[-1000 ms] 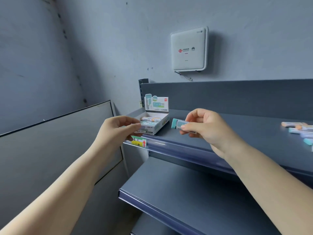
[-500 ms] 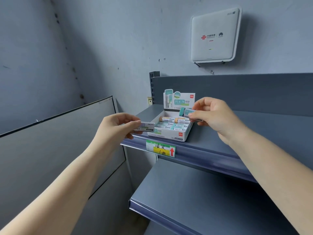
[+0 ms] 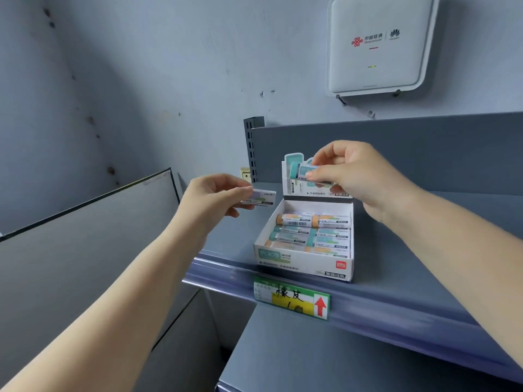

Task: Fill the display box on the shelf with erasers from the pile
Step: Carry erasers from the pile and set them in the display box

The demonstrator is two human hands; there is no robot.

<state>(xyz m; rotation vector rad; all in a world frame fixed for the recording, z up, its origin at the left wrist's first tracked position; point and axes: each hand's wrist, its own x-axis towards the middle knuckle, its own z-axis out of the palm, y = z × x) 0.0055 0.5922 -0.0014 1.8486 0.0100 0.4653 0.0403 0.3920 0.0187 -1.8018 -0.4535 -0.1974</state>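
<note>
The left hand [image 3: 210, 199] pinches a white eraser [image 3: 259, 198] between thumb and fingers. The word "deli" is printed on its wrapper. This grip is just to the left of the display box [image 3: 304, 263] and a little higher than its rim.

The right hand [image 3: 353, 176] pinches a teal eraser [image 3: 300, 170] by its paper sleeve. This grip is right above the back of the box, in front of the box's raised flap [image 3: 291, 179]. The words on that sleeve are too blurry to read.

Below the right grip, the box is open and partly full. Erasers lie flat in rows inside it, some with teal ends and some with orange ends. One at the back shows a black barcode. The front of the box has a red "deli" badge [image 3: 340, 264] and what may be "36" in small print.

The box stands on a grey metal shelf [image 3: 424, 278], near its front edge. Under the box, a green and yellow price tag [image 3: 291, 299] is clipped to the edge. It has handwritten Chinese words and a red arrow pointing up.

Another grey shelf [image 3: 325, 357] is lower down. On the blue-grey wall, up and to the right of the right grip, hangs a white router box [image 3: 379, 43] with a red knot logo, Chinese writing and a small green light. To the left of the left grip stands a grey board [image 3: 85, 250].
</note>
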